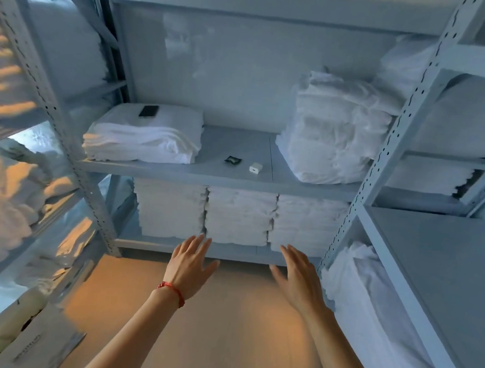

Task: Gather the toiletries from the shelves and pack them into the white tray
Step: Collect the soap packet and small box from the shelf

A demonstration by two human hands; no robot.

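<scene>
Grey metal shelves (180, 171) face me. On the middle shelf lie a small dark sachet (233, 160) and a small white box (255, 167), side by side between stacks of white linen. My left hand (189, 266), with a red cord on its wrist, and my right hand (297, 278) are both stretched out in front of the lower shelf, fingers spread, palms down, holding nothing. They hang well below the sachet and the box. No white tray is in view.
Folded white towels (143, 137) with a black phone (149, 111) on top sit at the middle shelf's left; a tall linen pile (332, 132) at its right. Three towel stacks (240, 217) fill the lower shelf. Side racks (427, 261) flank a narrow wooden floor (215, 335).
</scene>
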